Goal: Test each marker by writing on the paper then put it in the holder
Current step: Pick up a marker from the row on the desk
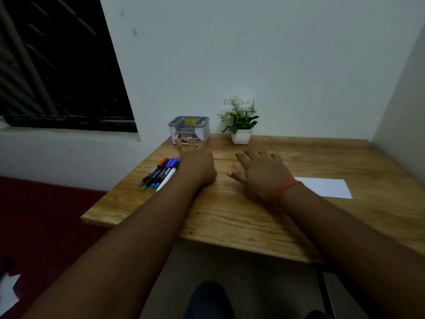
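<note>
Several markers point(158, 172) lie side by side at the left of the wooden table point(241, 217), with red, blue and black caps. A grey holder point(189, 128) with compartments stands at the back against the wall. My left hand point(195, 163) stretches out just right of the markers, fingers extended toward the holder's front and touching or nearly touching it. My right hand point(259, 173) hovers flat over the middle of the table, fingers spread, holding nothing. A white sheet of paper point(326, 187) lies to the right, partly hidden by my right wrist.
A small potted plant point(240, 122) with white flowers stands right of the holder at the back wall. A dark window point(57, 65) is at the left. The table's left edge is close to the markers. Walls enclose the back and right.
</note>
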The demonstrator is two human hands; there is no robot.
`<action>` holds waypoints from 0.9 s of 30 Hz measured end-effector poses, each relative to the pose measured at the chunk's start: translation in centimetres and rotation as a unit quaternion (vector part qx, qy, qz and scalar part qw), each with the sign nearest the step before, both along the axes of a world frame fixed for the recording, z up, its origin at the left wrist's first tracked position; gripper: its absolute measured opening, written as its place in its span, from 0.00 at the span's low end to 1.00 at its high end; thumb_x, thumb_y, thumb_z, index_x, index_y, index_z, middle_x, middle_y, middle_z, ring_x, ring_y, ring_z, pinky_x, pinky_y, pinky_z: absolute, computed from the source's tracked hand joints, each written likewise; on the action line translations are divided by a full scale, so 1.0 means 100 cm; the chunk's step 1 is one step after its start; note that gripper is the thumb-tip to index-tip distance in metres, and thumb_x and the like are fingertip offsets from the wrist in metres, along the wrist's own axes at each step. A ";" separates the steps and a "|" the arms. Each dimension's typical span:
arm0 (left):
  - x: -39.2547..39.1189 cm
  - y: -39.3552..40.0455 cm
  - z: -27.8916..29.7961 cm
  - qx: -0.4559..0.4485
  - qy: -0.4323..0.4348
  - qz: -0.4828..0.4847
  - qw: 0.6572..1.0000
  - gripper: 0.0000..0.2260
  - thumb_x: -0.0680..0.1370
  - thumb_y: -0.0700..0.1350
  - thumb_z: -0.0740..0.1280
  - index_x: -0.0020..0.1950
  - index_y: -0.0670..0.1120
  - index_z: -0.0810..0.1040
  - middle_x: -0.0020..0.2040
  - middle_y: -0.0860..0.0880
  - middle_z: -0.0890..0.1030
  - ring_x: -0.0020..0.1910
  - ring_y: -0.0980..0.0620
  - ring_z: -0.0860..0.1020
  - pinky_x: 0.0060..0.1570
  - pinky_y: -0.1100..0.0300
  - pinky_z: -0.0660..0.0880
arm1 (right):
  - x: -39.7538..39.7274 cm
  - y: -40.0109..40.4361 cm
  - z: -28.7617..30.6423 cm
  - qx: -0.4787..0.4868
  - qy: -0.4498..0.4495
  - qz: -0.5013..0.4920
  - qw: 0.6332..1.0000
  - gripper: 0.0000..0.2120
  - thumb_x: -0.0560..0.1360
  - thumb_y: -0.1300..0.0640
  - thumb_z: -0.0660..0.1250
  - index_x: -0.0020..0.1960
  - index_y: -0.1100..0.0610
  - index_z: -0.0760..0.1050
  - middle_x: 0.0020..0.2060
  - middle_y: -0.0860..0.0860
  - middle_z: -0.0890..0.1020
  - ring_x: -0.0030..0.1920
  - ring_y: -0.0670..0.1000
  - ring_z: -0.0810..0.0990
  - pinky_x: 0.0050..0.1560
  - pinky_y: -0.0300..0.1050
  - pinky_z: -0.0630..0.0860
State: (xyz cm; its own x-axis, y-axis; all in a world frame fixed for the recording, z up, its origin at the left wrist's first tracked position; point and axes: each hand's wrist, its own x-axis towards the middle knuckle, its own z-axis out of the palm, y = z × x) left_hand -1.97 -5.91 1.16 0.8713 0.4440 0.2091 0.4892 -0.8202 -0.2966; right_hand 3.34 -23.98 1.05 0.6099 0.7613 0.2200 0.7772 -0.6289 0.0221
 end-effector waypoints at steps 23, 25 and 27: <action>0.062 -0.024 0.036 -0.411 -0.244 -0.109 0.872 0.05 0.81 0.45 0.63 0.55 0.47 0.75 0.47 0.47 0.80 0.42 0.50 0.80 0.44 0.53 0.78 | 0.044 -0.005 0.003 0.204 0.188 0.021 0.961 0.22 0.82 0.40 0.59 0.68 0.53 0.74 0.53 0.50 0.84 0.53 0.51 0.82 0.51 0.48 0.76; 0.070 -0.031 0.041 -0.516 -0.334 -0.119 0.780 0.05 0.83 0.45 0.62 0.55 0.46 0.75 0.45 0.47 0.82 0.36 0.53 0.83 0.45 0.54 0.81 | 0.056 -0.011 0.014 0.297 0.281 0.017 0.912 0.15 0.82 0.47 0.62 0.64 0.55 0.76 0.48 0.53 0.85 0.45 0.52 0.85 0.44 0.49 0.79; 0.074 -0.039 0.045 -0.614 -0.395 -0.117 0.673 0.04 0.84 0.44 0.62 0.54 0.45 0.73 0.43 0.47 0.82 0.31 0.55 0.83 0.40 0.58 0.80 | 0.070 -0.021 0.025 0.385 0.370 0.014 0.845 0.09 0.82 0.54 0.65 0.58 0.58 0.77 0.44 0.56 0.86 0.37 0.53 0.84 0.38 0.49 0.80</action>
